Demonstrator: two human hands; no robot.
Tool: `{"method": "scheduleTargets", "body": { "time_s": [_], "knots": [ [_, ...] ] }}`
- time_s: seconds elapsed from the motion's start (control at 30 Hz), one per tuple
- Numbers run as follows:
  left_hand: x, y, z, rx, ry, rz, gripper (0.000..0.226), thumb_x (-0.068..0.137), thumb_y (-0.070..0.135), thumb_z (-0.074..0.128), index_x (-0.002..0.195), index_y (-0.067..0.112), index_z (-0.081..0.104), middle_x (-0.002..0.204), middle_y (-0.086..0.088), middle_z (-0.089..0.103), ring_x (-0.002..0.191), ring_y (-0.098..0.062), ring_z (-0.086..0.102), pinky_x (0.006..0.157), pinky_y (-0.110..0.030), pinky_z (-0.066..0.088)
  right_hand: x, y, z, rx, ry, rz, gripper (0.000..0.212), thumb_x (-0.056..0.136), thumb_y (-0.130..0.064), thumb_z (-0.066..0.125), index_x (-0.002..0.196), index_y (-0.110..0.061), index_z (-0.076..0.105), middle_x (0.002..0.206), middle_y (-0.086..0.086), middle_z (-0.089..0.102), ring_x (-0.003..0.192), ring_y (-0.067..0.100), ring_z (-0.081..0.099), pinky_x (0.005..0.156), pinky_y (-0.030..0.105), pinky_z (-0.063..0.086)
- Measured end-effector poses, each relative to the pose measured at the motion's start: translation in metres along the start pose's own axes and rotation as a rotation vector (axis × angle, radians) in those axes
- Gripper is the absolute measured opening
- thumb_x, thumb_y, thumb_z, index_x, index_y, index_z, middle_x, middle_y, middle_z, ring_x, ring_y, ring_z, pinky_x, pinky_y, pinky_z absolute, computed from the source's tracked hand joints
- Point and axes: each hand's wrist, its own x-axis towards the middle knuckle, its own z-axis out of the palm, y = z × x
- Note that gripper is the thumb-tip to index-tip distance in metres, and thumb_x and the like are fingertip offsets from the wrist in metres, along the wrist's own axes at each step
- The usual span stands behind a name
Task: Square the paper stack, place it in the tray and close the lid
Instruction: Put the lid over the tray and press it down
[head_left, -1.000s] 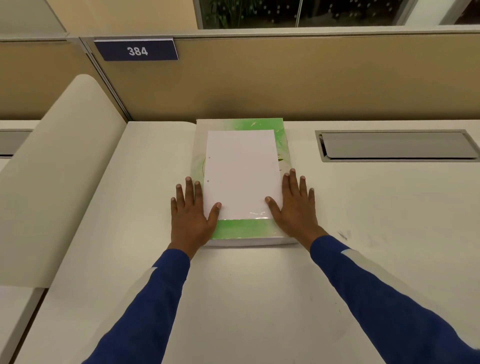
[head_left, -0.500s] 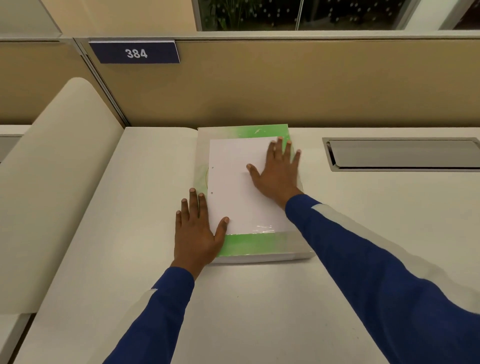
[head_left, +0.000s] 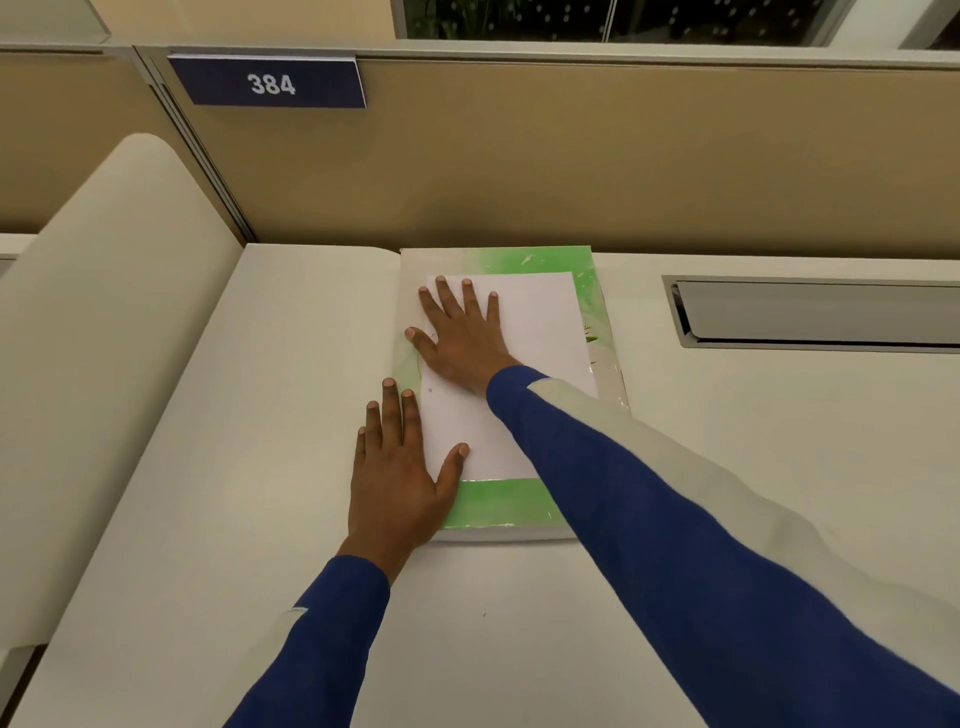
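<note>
A white paper stack (head_left: 540, 332) lies on top of a green-and-white wrapped ream (head_left: 498, 506) on the white desk (head_left: 519, 623). My left hand (head_left: 400, 478) lies flat with fingers spread at the stack's near left corner, its thumb on the white sheet. My right hand (head_left: 460, 332) lies flat and spread on the stack's far left part, with its arm crossing over the stack from the right. Neither hand holds anything. No tray or lid can be made out.
A beige partition (head_left: 571, 156) with a blue sign "384" (head_left: 270, 83) stands right behind the ream. A grey cable hatch (head_left: 821, 317) is set in the desk at the right. A cream curved divider (head_left: 104, 338) rises at the left.
My right hand slid from the stack's near right corner to the far right, then across to the far left. My left hand stayed at the near left corner.
</note>
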Motion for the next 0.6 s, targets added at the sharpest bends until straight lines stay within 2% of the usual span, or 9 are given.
{"method": "scheduleTargets", "body": {
  "time_s": [0.07,0.13,0.23,0.33,0.43,0.6],
  "knots": [
    [-0.002,0.001,-0.001,0.003,0.003,0.006,0.094,0.096,0.072,0.023,0.166,0.014,-0.001,0.174,-0.005,-0.014,0.162,-0.032,0.001,0.131,-0.046,0.012,-0.006,0.005,-0.010,-0.001,0.013,0.029,0.078,0.102,-0.065,0.029,0.165,-0.026,0.005,0.174,0.005,-0.001,0.159,0.035,-0.004,0.123,0.064,-0.007],
    [-0.002,0.001,-0.002,0.000,0.007,0.010,0.093,0.097,0.071,0.025,0.166,0.013,0.001,0.174,-0.005,-0.014,0.161,-0.032,0.003,0.131,-0.047,0.013,-0.025,0.019,-0.020,-0.025,0.084,0.140,0.083,0.099,-0.065,0.036,0.165,-0.022,0.008,0.173,0.010,0.001,0.159,0.037,-0.001,0.123,0.065,-0.006],
    [-0.003,0.001,-0.003,-0.002,0.006,0.008,0.096,0.094,0.074,0.018,0.166,0.013,0.002,0.174,-0.005,-0.013,0.161,-0.033,0.004,0.131,-0.046,0.013,-0.082,0.054,-0.025,0.028,0.185,0.332,0.086,0.097,-0.065,0.041,0.164,-0.019,0.013,0.172,0.016,0.006,0.158,0.040,0.005,0.122,0.064,-0.003],
    [-0.003,0.001,-0.003,-0.006,0.005,0.005,0.096,0.093,0.074,0.015,0.166,0.013,0.003,0.174,-0.005,-0.013,0.161,-0.033,0.005,0.131,-0.046,0.014,-0.159,0.081,-0.014,0.134,0.222,0.458,0.089,0.096,-0.069,0.042,0.163,-0.017,0.015,0.171,0.017,0.013,0.155,0.040,0.019,0.123,0.059,0.018],
    [-0.002,0.001,-0.003,-0.004,0.000,0.003,0.093,0.095,0.072,0.020,0.166,0.013,0.002,0.174,-0.005,-0.013,0.161,-0.033,0.005,0.130,-0.046,0.015,-0.207,0.087,0.004,0.205,0.175,0.476,0.088,0.098,-0.066,0.041,0.164,-0.017,0.009,0.172,0.012,0.008,0.153,0.035,0.029,0.118,0.051,0.034],
    [0.001,0.001,-0.003,0.007,-0.012,0.003,0.089,0.100,0.067,0.030,0.166,0.014,0.001,0.174,-0.005,-0.013,0.161,-0.033,0.004,0.131,-0.046,0.014,-0.204,0.089,0.016,0.189,0.183,0.453,0.082,0.102,-0.061,0.035,0.165,-0.018,0.005,0.173,0.011,0.002,0.153,0.034,0.028,0.121,0.048,0.033]
  ]
}}
